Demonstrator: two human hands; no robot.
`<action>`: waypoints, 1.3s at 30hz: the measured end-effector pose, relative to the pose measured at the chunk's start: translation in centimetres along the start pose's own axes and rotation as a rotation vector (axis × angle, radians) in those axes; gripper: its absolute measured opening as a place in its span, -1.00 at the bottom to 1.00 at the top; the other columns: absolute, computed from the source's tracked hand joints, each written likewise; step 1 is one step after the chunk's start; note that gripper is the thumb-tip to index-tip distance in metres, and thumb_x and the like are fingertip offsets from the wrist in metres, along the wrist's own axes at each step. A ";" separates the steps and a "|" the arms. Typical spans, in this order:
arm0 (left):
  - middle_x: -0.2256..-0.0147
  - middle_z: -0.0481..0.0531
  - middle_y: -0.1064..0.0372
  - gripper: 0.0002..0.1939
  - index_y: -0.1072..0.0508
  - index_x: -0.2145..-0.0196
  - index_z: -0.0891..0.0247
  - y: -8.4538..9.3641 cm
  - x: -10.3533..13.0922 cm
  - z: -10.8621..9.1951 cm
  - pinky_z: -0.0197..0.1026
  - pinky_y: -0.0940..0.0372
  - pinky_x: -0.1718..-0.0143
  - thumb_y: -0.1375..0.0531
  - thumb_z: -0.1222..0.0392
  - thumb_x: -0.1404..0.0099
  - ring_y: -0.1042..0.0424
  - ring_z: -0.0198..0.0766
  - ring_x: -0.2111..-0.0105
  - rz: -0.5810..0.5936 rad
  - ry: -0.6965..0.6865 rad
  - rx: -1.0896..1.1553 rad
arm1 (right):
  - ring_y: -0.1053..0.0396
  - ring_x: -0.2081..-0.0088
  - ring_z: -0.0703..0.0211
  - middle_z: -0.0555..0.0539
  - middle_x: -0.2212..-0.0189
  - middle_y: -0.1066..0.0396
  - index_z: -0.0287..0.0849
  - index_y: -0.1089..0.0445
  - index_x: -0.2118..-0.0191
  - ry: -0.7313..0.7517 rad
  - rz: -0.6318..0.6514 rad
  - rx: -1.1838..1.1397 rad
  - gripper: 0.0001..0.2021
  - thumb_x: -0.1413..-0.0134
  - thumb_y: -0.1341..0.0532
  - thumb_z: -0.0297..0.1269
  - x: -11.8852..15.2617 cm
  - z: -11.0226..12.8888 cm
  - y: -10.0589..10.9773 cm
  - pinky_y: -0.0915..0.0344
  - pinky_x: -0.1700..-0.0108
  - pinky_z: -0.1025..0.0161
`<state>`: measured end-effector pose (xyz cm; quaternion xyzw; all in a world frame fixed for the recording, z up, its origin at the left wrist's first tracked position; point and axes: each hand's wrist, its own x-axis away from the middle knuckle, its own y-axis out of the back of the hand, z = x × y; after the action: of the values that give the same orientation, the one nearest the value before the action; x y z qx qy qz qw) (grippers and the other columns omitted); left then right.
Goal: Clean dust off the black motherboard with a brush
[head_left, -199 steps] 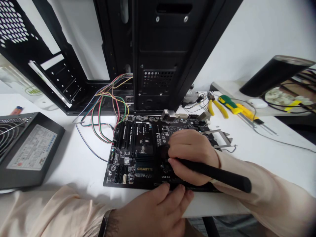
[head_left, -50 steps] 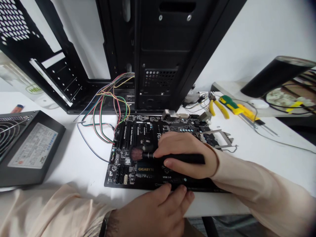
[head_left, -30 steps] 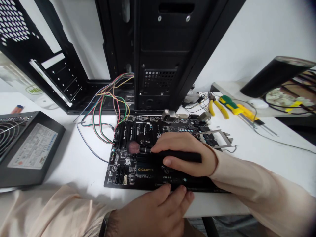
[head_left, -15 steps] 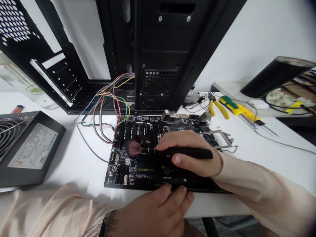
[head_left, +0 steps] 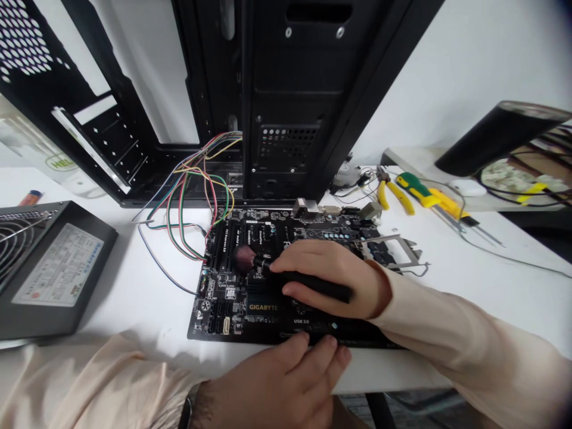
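My right hand (head_left: pixel 333 274) is closed round the black handle of a soft brush (head_left: pixel 313 285). The brush's dark reddish bristles meet the slots of a black Gigabyte motherboard (head_left: pixel 263 333), which lies flat on the white table. At the board's front edge rests my left hand (head_left: pixel 281 381), its fingers stretched out and the fingertips on the edge; the thumb cannot be made out. Thin coloured wires (head_left: pixel 182 202) run from the black computer case (head_left: pixel 286 107) to the board's left side. A metal socket bracket (head_left: pixel 400 247) stands raised at the board's right.
The case rises just behind the board. To the left sits a power supply unit (head_left: pixel 58 268) with a fan grille. Yellow-handled pliers (head_left: pixel 395 196), a green and yellow screwdriver (head_left: pixel 417 189) and another yellow-handled tool (head_left: pixel 451 205) lie at the right, near a black cylinder (head_left: pixel 496 137).
The brush head has moved slightly right and up across the slots, and its handle now tilts more, with the rear end lower. My right hand shifted left; my left hand stayed put.
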<state>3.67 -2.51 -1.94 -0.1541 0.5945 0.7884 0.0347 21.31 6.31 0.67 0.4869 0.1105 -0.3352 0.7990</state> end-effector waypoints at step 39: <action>-0.07 -0.04 -0.37 -0.69 -0.54 0.15 0.11 0.0 0.0 0.1 -0.14 -0.09 -0.01 0.02 0.25 -0.44 -0.32 -0.24 -0.04 -0.014 0.014 -0.002 | -0.39 0.16 0.19 -0.16 0.22 -0.44 -0.22 -0.33 0.05 0.015 -0.135 0.199 -0.78 -0.20 -0.12 -0.33 0.2 0.0 0.1 -0.36 0.11 0.23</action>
<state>3.68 -2.44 -1.95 -0.1638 0.5927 0.7878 0.0361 21.51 6.28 0.66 0.5578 0.1152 -0.3939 0.7214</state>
